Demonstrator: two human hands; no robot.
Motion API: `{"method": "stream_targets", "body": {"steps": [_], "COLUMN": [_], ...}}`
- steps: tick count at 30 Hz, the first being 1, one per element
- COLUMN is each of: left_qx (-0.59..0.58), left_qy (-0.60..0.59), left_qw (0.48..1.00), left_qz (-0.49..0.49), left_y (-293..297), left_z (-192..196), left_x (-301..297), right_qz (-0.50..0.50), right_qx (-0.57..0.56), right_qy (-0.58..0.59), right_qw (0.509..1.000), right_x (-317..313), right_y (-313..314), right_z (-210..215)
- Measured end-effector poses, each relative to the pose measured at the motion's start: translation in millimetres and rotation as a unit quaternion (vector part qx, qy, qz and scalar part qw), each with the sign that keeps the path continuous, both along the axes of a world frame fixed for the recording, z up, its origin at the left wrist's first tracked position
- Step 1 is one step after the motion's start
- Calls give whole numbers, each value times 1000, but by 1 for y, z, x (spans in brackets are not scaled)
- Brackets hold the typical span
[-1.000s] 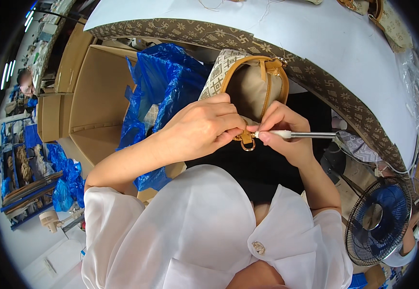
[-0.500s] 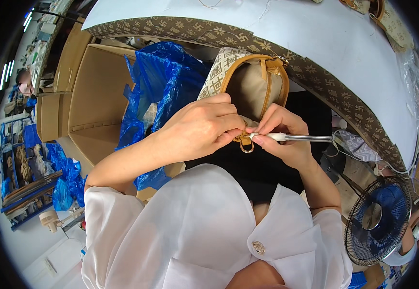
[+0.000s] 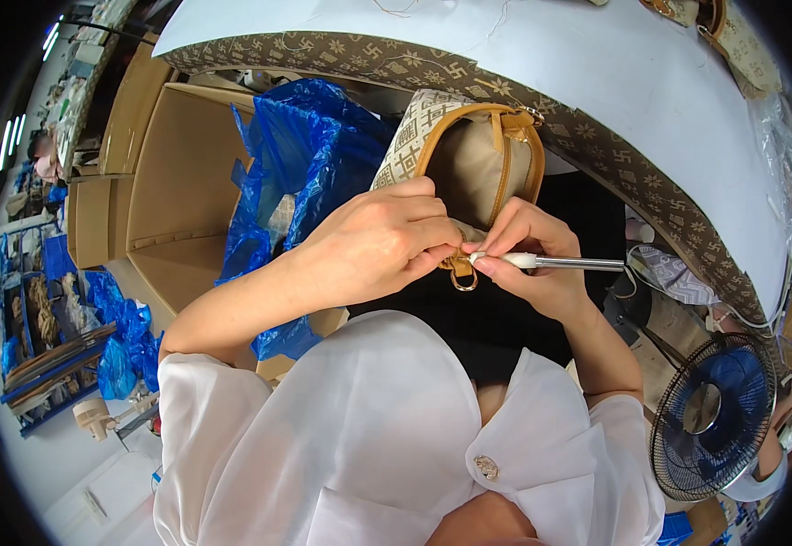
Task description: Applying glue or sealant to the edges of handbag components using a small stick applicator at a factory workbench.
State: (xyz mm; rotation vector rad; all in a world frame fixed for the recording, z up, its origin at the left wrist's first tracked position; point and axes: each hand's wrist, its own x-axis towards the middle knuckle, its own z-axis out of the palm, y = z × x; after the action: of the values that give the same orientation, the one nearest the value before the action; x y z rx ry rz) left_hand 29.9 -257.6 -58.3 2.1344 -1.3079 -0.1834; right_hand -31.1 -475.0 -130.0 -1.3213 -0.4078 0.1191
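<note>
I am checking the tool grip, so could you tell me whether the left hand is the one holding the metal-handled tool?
No, the right hand holds the metal-handled tool, while the left hand grips the bag near its metal ring.

The scene is bright and evenly lit, with soft light from above; ceiling strips (image 3: 5, 150) glow at the far left rim. The white tabletop (image 3: 596, 82) is close to washed out, and the blouse (image 3: 360, 428) shows pale, low-contrast folds. Below the tabletop edge the lap area falls into deep shadow, nearly black. The hands just under the tabletop are sharp, with faint shadows between the fingers. The metal tool (image 3: 569, 264) carries a small glint. Fisheye distortion bends the tabletop edge into an arc, and a black vignette rings the frame. Things at the rim, such as the fan (image 3: 710, 414), look squeezed and slightly soft.
</note>
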Motion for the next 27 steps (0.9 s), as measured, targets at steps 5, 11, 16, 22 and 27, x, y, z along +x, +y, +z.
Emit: {"method": "stream_targets", "body": {"steps": [5,11,16,22,27], "left_qx": [-3,-36,33,-129,-244], "left_qy": [5,8,-82,227,461], "left_qw": [1000,999,996,956,845], "left_qz": [2,6,3,132,123], "left_y": [0,1,-1,-26,-54], "left_z": [-1,2,25,48,23], "left_x": [0,9,18,9,-14], "right_qz": [-7,-19,-97,-174,-96], "right_qx": [1,95,312,466,356], "right_qy": [-8,37,48,-47,-35], "right_qw": [1000,995,944,867,929], "right_x": [1,6,18,15,3], "right_y": [1,-4,-35,-52,-59], "right_z": [-2,-2,19,74,88]}}
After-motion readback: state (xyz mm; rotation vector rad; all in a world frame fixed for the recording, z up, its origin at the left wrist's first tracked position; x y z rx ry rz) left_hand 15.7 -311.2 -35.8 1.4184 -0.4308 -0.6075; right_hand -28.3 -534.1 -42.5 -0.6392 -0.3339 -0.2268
